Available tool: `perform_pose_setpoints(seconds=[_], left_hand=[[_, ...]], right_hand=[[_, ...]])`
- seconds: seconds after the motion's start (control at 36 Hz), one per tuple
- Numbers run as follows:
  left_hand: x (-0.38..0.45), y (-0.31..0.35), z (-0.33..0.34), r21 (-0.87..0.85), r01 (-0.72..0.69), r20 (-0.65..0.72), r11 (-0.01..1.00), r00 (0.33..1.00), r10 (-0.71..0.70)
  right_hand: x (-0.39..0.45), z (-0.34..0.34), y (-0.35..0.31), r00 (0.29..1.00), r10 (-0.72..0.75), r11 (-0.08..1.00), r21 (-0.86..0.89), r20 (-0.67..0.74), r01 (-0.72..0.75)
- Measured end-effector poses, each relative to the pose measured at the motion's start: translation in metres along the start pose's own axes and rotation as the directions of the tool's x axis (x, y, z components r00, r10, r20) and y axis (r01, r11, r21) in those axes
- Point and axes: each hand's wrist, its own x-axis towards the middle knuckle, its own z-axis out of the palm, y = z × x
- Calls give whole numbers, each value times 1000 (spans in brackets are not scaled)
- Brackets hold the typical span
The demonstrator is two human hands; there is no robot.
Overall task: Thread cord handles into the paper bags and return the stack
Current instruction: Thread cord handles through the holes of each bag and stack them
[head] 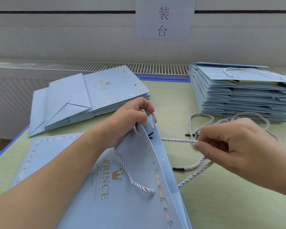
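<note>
Nearest, left hand (130, 119) grips the paper bag (122, 187) mouth apart; right hand (233, 142) pinches a cord (177, 140) running into it.

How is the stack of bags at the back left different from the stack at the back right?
The left stack is low and fanned out; the right stack is taller and squarer. The top bag of the left stack shows open punched holes and no cord; the top bag of the right stack carries a twisted cord handle. Both hold flat, light blue bags on the green table.
</note>
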Motion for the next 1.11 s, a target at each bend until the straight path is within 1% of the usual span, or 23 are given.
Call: perform_pose_setpoints(seconds=[0.11,0.17,0.22,0.25,0.33,0.39,0.44,0.5,0.53,0.56,0.61,0.64,0.67,0.72,0.78,0.86,0.92,1.0,1.06,1.11], left_hand=[[-2,-1,-2,21,7,-10,1000,1000,-7],[-2,-2,-1,100,-27,-23,995,999,29],[-3,-2,2,226,-64,-31,972,997,73],[-3,-2,3,269,-81,-24,960,996,91],[-5,-4,7,344,-128,5,930,991,135],[-6,-4,7,390,-148,9,909,988,157],[-5,-4,8,430,-165,8,888,984,179],[-5,0,11,455,-179,-11,872,978,207],[-5,2,13,457,-182,-27,871,975,218],[-5,5,14,449,-184,-46,874,973,228],[-4,13,17,424,-188,-85,886,966,245],[-4,17,18,417,-195,-103,888,960,259],[-5,23,18,416,-210,-121,885,952,282],[-8,37,19,407,-254,-152,877,928,339],[-13,55,20,404,-298,-177,865,902,393],[-23,85,23,387,-391,-220,835,841,495],[-30,106,26,377,-460,-247,804,786,566],[-39,134,33,377,-567,-259,733,695,671],[-45,152,39,361,-635,-261,683,635,727],[-51,167,45,392,-685,-260,615,558,788]], right_hand=[[0,1,-2,993,4,1000,-15,-120,-5],[0,4,-2,990,1,999,-47,-139,-8],[0,6,-1,992,-6,999,-34,-123,2],[0,7,0,994,-3,1000,5,-108,3],[2,5,-1,997,23,988,152,-74,-12],[6,2,-4,996,33,987,160,-77,-21],[11,0,-10,995,74,987,146,-60,-65],[17,0,-18,985,169,966,194,28,-171],[20,-1,-23,969,225,934,261,102,-245],[23,-1,-28,946,272,876,362,177,-319],[30,-1,-38,881,339,680,561,330,-472],[32,-2,-43,845,346,596,600,408,-533],[32,-2,-46,823,329,552,612,464,-566],[30,-1,-50,798,281,523,612,533,-593],[26,-8,-56,788,249,476,637,563,-606],[15,-23,-66,815,173,373,729,553,-574],[8,-35,-73,841,202,320,777,503,-542],[0,-60,-83,894,237,343,828,381,-444],[-3,-78,-90,917,251,330,863,309,-382],[-6,-96,-93,943,252,374,877,216,-301]])
